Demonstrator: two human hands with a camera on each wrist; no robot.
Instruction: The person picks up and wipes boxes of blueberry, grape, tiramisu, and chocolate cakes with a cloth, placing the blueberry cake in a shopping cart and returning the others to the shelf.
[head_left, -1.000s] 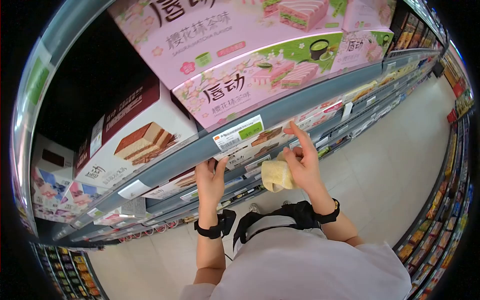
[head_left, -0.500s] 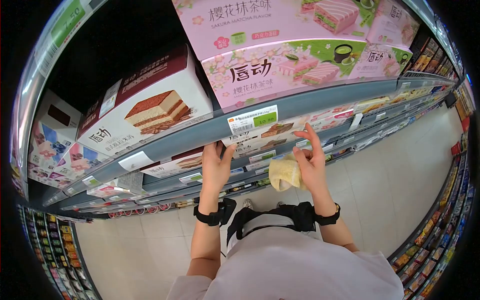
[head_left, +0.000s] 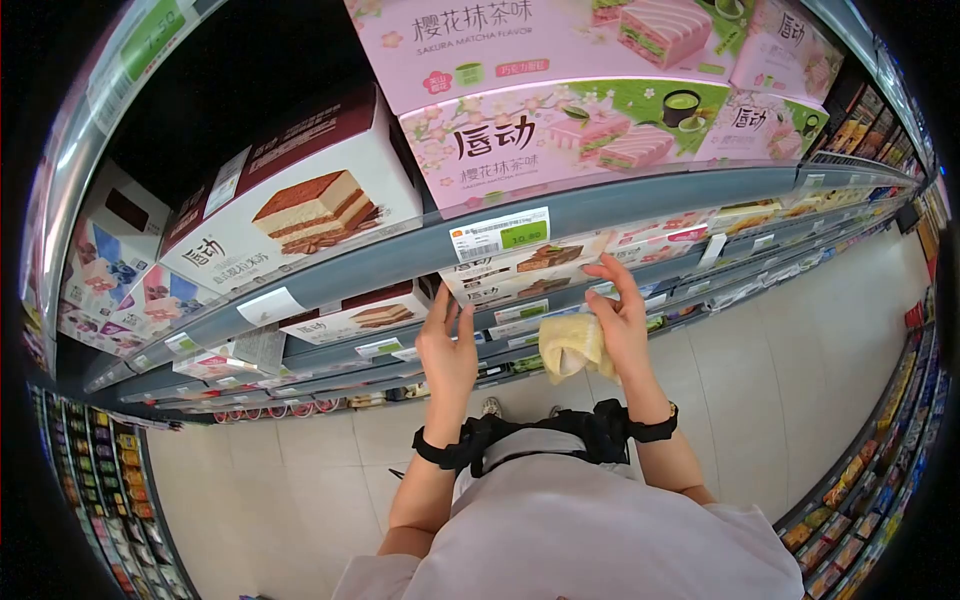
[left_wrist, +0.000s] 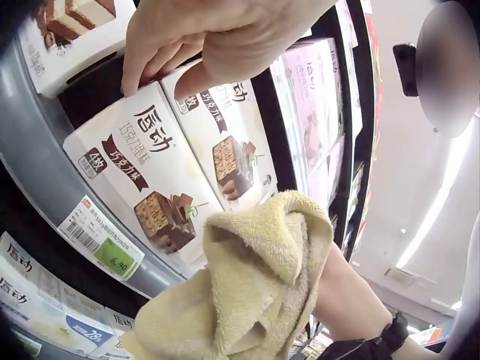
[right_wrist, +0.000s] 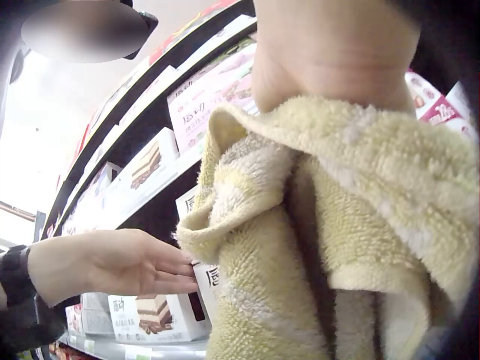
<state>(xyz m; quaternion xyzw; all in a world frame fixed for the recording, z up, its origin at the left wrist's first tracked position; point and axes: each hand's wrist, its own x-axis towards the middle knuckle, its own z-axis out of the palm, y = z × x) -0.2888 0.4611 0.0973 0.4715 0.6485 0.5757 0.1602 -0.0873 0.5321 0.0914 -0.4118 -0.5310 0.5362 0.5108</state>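
Two white chocolate cake boxes (head_left: 535, 262) lie stacked on the shelf below the price label. My left hand (head_left: 447, 350) is at their left end; in the right wrist view its fingers (right_wrist: 169, 274) lie straight along the side of a box. My right hand (head_left: 622, 325) holds a folded yellow towel (head_left: 572, 347), with a finger extended to the boxes' right end. The left wrist view shows the box fronts (left_wrist: 142, 165) side by side and the towel hanging before their lower corner. Towel folds hide most of my right fingers in the right wrist view.
Large pink cake boxes (head_left: 570, 135) and a white-and-brown tiramisu box (head_left: 300, 205) stand on the shelf above. A smaller tiramisu box (head_left: 365, 312) sits left of my left hand. The shelf edge (head_left: 350, 275) juts over the boxes. Tiled floor (head_left: 740, 350) lies behind.
My left hand has shifted right, from the gap beside the tiramisu box to the left end of the chocolate cake boxes. The right hand keeps the towel near their right end.
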